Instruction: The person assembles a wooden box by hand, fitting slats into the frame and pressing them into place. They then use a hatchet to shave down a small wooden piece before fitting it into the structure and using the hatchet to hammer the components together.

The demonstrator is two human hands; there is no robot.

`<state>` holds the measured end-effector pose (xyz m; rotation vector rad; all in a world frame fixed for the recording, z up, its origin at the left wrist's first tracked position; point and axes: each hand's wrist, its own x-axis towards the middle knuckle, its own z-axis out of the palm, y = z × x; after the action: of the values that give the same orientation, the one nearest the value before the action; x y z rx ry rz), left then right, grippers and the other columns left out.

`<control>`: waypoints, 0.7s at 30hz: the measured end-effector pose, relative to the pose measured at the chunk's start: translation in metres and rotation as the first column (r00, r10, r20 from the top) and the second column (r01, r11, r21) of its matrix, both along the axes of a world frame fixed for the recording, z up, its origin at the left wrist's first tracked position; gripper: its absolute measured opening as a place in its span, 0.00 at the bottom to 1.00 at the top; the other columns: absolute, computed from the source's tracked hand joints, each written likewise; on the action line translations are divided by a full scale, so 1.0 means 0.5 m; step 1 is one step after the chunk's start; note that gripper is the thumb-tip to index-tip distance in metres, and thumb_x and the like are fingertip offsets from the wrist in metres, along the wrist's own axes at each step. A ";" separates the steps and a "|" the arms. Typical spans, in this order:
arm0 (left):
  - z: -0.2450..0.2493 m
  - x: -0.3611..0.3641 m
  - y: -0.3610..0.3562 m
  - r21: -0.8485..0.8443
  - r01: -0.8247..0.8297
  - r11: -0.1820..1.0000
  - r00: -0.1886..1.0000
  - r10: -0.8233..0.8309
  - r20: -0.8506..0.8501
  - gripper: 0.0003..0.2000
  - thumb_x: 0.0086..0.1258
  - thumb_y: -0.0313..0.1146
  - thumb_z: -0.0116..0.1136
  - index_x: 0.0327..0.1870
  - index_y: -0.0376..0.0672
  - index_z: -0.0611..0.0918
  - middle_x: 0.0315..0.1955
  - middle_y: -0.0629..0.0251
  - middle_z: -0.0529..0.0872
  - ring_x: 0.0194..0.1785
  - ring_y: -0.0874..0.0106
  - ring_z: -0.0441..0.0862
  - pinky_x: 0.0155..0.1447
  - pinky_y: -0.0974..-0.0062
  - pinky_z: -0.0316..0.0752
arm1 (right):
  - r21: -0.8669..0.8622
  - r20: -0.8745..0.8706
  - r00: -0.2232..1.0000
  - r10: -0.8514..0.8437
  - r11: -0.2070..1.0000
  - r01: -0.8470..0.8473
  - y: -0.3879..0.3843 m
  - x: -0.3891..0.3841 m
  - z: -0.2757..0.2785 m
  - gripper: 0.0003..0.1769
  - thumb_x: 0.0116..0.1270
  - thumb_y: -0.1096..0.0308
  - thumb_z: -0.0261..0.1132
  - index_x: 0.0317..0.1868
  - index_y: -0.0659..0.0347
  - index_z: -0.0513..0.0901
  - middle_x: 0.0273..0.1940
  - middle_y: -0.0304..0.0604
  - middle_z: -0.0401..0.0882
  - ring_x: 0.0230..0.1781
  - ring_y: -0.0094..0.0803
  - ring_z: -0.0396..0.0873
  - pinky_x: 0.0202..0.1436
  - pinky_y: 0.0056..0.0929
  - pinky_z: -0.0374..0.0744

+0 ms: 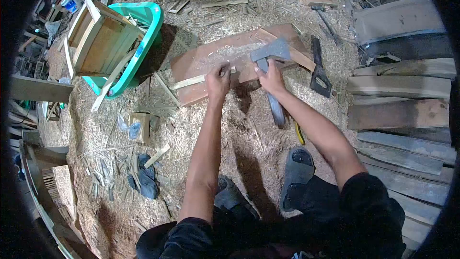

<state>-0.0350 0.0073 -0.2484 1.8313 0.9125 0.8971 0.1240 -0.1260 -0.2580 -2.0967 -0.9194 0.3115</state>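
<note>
My right hand [272, 77] is closed around the handle of a hatchet [274, 52], up close to its broad grey head. The handle's end points back toward my feet. A narrow, pale wood strip [190, 82] lies along a wide reddish-brown board [191, 64] on the ground. Near the strip's right end, my left hand [218, 80] pinches it, fingers curled. Under the hatchet head, another flat piece of wood [302, 60] slants across the board's right side. The hatchet's edge is to the right of my left hand, apart from it.
A handsaw [320, 74] lies right of the board, and a yellow-handled tool [299, 134] near my right foot. At left, a green tub [155, 19] holds a wooden frame [103, 43]. Planks [397, 86] line the right side. Shavings and wood scraps cover the floor.
</note>
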 end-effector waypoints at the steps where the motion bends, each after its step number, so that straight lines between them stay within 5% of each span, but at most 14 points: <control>1: 0.001 -0.002 -0.001 -0.016 0.014 1.000 1.000 -0.014 -0.012 0.11 0.68 0.30 0.66 0.48 0.36 0.87 0.36 0.56 0.90 0.42 0.72 0.86 0.49 0.72 0.79 | -0.001 0.006 1.000 -0.013 1.000 0.013 0.000 -0.002 -0.005 0.35 0.68 0.54 0.66 0.65 0.68 0.63 0.52 0.70 0.78 0.53 0.69 0.76 0.54 0.56 0.75; 6: -0.014 0.003 -0.001 -0.140 -0.010 0.990 1.000 0.014 0.023 0.12 0.68 0.32 0.67 0.48 0.35 0.87 0.37 0.57 0.91 0.41 0.74 0.86 0.49 0.73 0.79 | 0.020 -0.035 0.996 -0.088 0.996 0.088 -0.007 -0.016 -0.007 0.29 0.67 0.55 0.68 0.58 0.67 0.69 0.51 0.66 0.78 0.53 0.63 0.77 0.56 0.50 0.75; 12: -0.053 0.010 0.015 -0.157 -0.008 0.988 0.999 0.015 0.043 0.12 0.68 0.32 0.67 0.46 0.32 0.87 0.38 0.62 0.91 0.41 0.76 0.84 0.49 0.75 0.78 | 0.045 0.189 0.981 -0.036 0.999 0.028 0.004 0.002 -0.042 0.37 0.67 0.54 0.66 0.66 0.69 0.62 0.52 0.72 0.77 0.53 0.70 0.76 0.54 0.56 0.75; 18: -0.020 0.002 0.003 -0.039 -0.009 0.999 0.999 0.007 -0.052 0.11 0.68 0.33 0.67 0.46 0.36 0.88 0.36 0.57 0.90 0.41 0.73 0.85 0.51 0.74 0.78 | 0.017 -0.046 0.999 0.006 1.000 -0.005 0.000 0.009 -0.021 0.36 0.67 0.54 0.66 0.66 0.67 0.63 0.56 0.71 0.75 0.56 0.68 0.74 0.58 0.54 0.74; 21: -0.025 0.006 0.006 0.007 -0.004 1.000 0.998 0.004 -0.060 0.11 0.67 0.34 0.67 0.45 0.39 0.88 0.36 0.54 0.90 0.42 0.70 0.87 0.50 0.72 0.78 | 0.079 0.103 0.995 0.007 0.997 -0.016 0.003 0.010 -0.031 0.34 0.67 0.55 0.66 0.65 0.66 0.64 0.53 0.70 0.78 0.53 0.69 0.76 0.55 0.56 0.75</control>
<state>-0.0319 0.0103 -0.2611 1.8717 0.9513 0.8534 0.1290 -0.1247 -0.2737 -2.0501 -0.9884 0.1709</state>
